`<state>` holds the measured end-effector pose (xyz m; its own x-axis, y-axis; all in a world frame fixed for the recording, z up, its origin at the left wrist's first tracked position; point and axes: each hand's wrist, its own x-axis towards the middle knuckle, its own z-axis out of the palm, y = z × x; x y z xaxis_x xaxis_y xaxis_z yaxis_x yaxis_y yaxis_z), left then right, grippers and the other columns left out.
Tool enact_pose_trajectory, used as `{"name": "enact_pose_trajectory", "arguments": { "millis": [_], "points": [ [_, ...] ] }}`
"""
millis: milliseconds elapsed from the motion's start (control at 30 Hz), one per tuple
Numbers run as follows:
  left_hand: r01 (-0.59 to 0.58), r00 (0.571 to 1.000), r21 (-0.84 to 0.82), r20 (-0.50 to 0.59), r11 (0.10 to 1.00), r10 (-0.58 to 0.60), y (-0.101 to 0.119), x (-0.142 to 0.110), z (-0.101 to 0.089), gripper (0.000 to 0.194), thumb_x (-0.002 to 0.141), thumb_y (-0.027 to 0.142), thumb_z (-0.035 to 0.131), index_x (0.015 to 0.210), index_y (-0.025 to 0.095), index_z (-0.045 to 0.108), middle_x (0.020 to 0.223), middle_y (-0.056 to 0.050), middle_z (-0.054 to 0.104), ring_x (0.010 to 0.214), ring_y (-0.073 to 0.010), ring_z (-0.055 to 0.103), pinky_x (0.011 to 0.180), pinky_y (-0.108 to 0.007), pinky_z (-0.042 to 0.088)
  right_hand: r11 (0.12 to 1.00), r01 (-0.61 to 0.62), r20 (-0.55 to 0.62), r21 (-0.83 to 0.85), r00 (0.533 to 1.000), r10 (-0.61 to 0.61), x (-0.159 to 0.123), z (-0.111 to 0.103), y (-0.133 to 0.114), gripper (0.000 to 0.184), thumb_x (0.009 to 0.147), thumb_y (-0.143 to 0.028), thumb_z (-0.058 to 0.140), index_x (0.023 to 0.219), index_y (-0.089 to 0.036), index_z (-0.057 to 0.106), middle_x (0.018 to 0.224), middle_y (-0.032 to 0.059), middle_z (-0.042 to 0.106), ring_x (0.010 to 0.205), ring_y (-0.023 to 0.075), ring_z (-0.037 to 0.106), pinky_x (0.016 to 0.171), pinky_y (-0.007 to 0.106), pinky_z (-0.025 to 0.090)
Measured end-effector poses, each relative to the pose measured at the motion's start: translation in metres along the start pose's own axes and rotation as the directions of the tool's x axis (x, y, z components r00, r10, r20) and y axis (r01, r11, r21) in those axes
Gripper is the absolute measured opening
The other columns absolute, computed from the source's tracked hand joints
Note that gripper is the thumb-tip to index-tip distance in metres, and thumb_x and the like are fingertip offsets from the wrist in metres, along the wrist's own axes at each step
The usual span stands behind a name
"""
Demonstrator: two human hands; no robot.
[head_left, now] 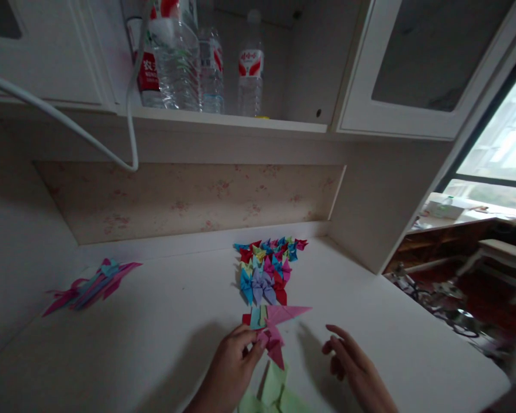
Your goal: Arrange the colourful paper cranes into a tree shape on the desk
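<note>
My left hand (236, 357) pinches a pink folded paper piece (274, 332) between thumb and fingers, just above the desk. One long pink point sticks out to the right and another hangs downward. Beside it lie small red, light blue and yellow-green folded papers (257, 317), partly covered by the hand and the pink piece. To the right, my right hand (348, 357) hovers apart from the paper, fingers loosely curled and spread, with nothing in them. Below the pink piece is a light green folded paper (275, 387), cut off by the frame's bottom edge.
Rows of colourful folded paper pieces (264, 272) stand toward the back of the white desk (155, 332). A pile of pink and blue folded papers (92, 287) lies at the left. Overhead, a shelf (227, 116) holds plastic bottles (250, 71); a white cable (90, 135) hangs in front.
</note>
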<state>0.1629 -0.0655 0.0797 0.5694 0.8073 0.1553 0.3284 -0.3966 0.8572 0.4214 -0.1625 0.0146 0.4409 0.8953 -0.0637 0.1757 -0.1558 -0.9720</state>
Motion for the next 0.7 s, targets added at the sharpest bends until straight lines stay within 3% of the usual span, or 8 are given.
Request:
{"name": "enact_pose_trajectory", "arguments": {
  "millis": [100, 200, 367, 567, 700],
  "points": [
    [-0.017, 0.999, 0.103, -0.028, 0.995, 0.019, 0.004, 0.026, 0.018, 0.039, 0.092, 0.037, 0.043, 0.067, 0.018, 0.066, 0.068, -0.002, 0.061, 0.068, -0.0153, 0.057, 0.063, -0.023, 0.039, 0.998, -0.015, -0.186, -0.066, 0.983, 0.003, 0.031, -0.047, 0.012, 0.068, 0.078, -0.068, 0.044, 0.121, -0.015, 0.046, 0.076, 0.0018, 0.061, 0.048, 0.0127, 0.05, 0.047, 0.027, 0.041],
    [-0.02, 0.999, 0.192, -0.025, 0.981, 0.026, 0.003, 0.053, 0.036, 0.033, 0.089, 0.034, 0.047, 0.069, 0.019, 0.068, 0.067, -0.001, 0.065, 0.066, -0.0147, 0.059, 0.062, -0.023, 0.038, 0.971, -0.046, -0.285, -0.235, 0.958, -0.024, 0.058, -0.072, 0.018, 0.066, 0.079, -0.065, 0.04, 0.119, -0.014, 0.05, 0.074, 0.0023, 0.063, 0.051, 0.0143, 0.051, 0.05, 0.027, 0.04],
    [-0.07, 0.998, 0.358, 0.021, 0.931, 0.067, 0.007, 0.097, 0.051, 0.03, 0.088, 0.037, 0.049, 0.08, 0.02, 0.073, 0.075, -0.002, 0.069, 0.07, -0.0139, 0.061, 0.062, -0.022, 0.041, 0.826, -0.185, -0.314, -0.532, 0.949, 0.01, 0.077, -0.073, 0.028, 0.052, 0.082, -0.061, 0.034, 0.109, -0.024, 0.059, 0.078, 0.0031, 0.068, 0.072, 0.021, 0.063, 0.064, 0.03, 0.043],
    [-0.101, 0.995, 0.496, 0.04, 0.862, 0.094, 0.014, 0.145, 0.062, 0.028, 0.089, 0.039, 0.051, 0.092, 0.025, 0.075, 0.092, -0.005, 0.068, 0.083, -0.0177, 0.063, 0.07, -0.027, 0.046, 0.813, -0.185, -0.285, -0.552, 0.958, 0.025, 0.077, -0.072, 0.032, 0.053, 0.085, -0.061, 0.028, 0.112, -0.025, 0.056, 0.078, 0.0028, 0.068, 0.071, 0.0211, 0.063, 0.064, 0.03, 0.043],
    [-0.122, 0.992, 0.547, 0.081, 0.828, 0.093, 0.009, 0.165, 0.071, 0.026, 0.088, 0.039, 0.053, 0.089, 0.025, 0.075, 0.093, -0.006, 0.066, 0.084, -0.0188, 0.063, 0.071, -0.029, 0.047, 0.817, -0.179, -0.278, -0.548, 0.96, 0.024, 0.078, -0.074, 0.033, 0.052, 0.086, -0.061, 0.028, 0.109, -0.025, 0.058, 0.076, 0.0019, 0.068, 0.072, 0.0212, 0.064, 0.064, 0.029, 0.043]
  ]
}}
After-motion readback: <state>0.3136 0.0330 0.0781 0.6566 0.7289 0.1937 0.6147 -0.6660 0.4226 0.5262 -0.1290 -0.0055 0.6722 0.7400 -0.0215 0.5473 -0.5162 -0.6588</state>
